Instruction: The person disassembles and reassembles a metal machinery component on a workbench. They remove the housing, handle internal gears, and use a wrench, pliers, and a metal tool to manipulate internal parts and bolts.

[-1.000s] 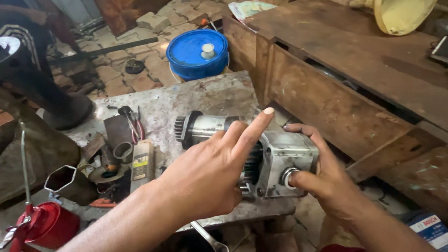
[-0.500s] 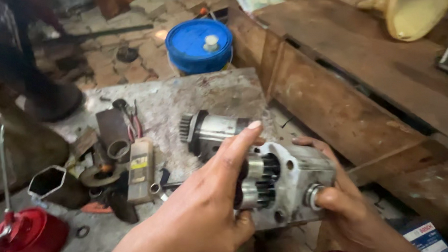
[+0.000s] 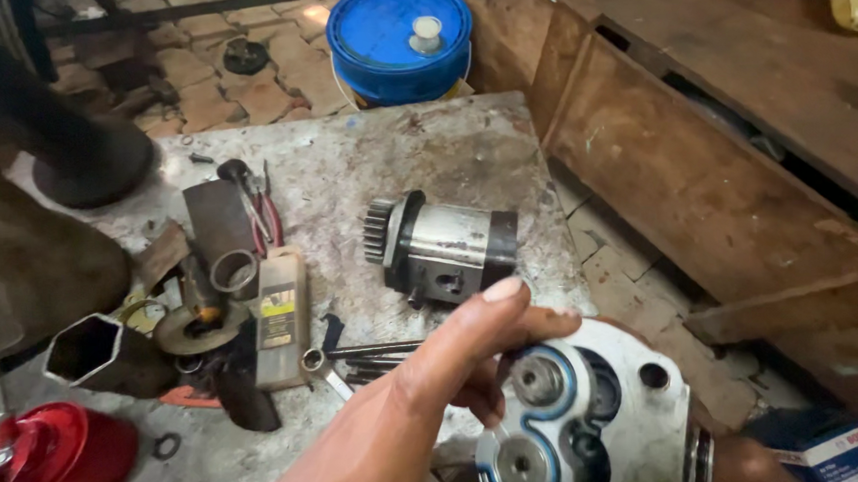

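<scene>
A mechanic's workshop: a stained concrete slab (image 3: 464, 164) strewn with pliers (image 3: 262, 214), a spanner (image 3: 324, 368), metal rings and a geared pump unit (image 3: 444, 248), beside a blue oil drum (image 3: 398, 42) on brick flooring and rough wooden benches (image 3: 713, 193).

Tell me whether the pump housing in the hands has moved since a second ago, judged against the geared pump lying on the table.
Yes. The pump housing has come toward the camera, away from the geared pump it was beside, and now shows its open face.

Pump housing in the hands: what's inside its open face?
The pump housing shows two gear shaft ends ringed by a blue seal. The left hand covers its left edge; deeper parts are hidden.
</scene>
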